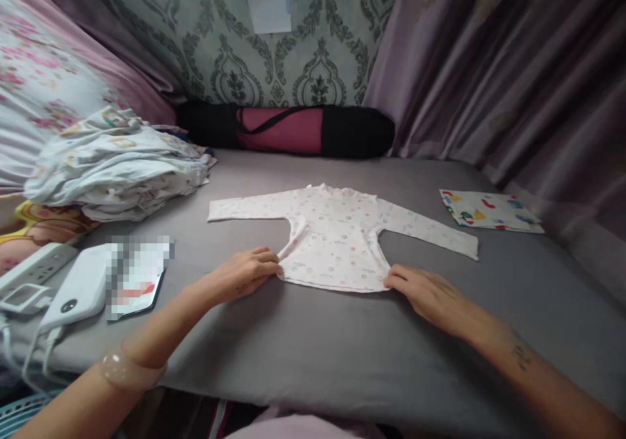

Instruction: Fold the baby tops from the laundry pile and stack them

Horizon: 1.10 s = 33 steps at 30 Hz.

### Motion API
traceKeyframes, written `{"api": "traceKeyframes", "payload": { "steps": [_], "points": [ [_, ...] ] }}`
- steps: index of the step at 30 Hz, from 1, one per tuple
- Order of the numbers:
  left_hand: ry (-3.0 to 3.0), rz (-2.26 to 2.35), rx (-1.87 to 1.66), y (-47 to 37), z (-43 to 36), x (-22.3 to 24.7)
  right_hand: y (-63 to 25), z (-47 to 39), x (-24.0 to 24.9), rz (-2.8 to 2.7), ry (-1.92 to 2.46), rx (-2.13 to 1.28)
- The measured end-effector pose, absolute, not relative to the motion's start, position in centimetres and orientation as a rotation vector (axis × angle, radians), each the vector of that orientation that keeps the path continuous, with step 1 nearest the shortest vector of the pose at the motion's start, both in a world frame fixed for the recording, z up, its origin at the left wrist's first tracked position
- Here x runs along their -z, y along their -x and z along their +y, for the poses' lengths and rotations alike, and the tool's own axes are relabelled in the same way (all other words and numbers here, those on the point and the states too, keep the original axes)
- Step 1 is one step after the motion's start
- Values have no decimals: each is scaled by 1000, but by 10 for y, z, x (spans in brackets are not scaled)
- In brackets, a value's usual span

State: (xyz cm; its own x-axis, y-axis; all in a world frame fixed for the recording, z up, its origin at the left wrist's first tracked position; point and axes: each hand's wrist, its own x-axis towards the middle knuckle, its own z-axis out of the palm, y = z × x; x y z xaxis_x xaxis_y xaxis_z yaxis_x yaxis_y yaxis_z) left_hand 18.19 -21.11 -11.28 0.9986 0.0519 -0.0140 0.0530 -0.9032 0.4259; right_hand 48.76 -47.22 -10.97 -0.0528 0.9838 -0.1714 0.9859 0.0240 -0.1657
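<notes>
Head view: both hands pinch one small white shirt (337, 243) at its bottom hem, near the centre of the frame. The left hand (247, 272) grips the hem's left corner between thumb and fingers; the right hand (428, 295) grips the right corner the same way. The shirt lies beyond the fingertips, spread flat, its body stretching from the grip toward the top of the frame. Its collar points to the upper edge and its hem to the lower edge. Two long sleeves reach out sideways, so the longest line runs across the frame, cuff to cuff, the right cuff sitting lower.

Around it spreads one grey sheet (313, 354). At right of centre lies one folded cloth (489, 209) with colourful prints. At left is one heap of clothes (122, 165); below it, toward the lower left, are one white power bank (81, 289), one power strip (42, 266) and one flat dark-edged device (141, 282), largely pixelated. One bracelet (132, 368) circles the left wrist. Across the upper middle lies one black and dark-pink long bag (281, 129), below one pale paper (270, 14) on the patterned wall (313, 54).
</notes>
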Motion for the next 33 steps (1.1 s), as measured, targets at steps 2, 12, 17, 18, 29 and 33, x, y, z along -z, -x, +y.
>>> {"api": "traceKeyframes", "payload": {
  "steps": [2,12,17,18,29,33],
  "points": [
    [-2626,99,-16,-181,-212,110,-487,-471,98,2216,-2156,450],
    [-2218,1241,-226,-247,-169,130,-407,-371,80,2442,-2282,379],
    [-2180,1356,-212,-282,-167,136,-334,-335,106,2556,-2223,344],
    [-2181,1356,-207,-285,-167,136,-327,-333,109,2520,-2241,328],
    [-2168,1320,-163,-291,-162,132,-324,-321,135,2410,-2274,254],
    [-2299,1343,-195,-287,-158,132,-332,-324,127,2393,-2356,455]
  ]
}}
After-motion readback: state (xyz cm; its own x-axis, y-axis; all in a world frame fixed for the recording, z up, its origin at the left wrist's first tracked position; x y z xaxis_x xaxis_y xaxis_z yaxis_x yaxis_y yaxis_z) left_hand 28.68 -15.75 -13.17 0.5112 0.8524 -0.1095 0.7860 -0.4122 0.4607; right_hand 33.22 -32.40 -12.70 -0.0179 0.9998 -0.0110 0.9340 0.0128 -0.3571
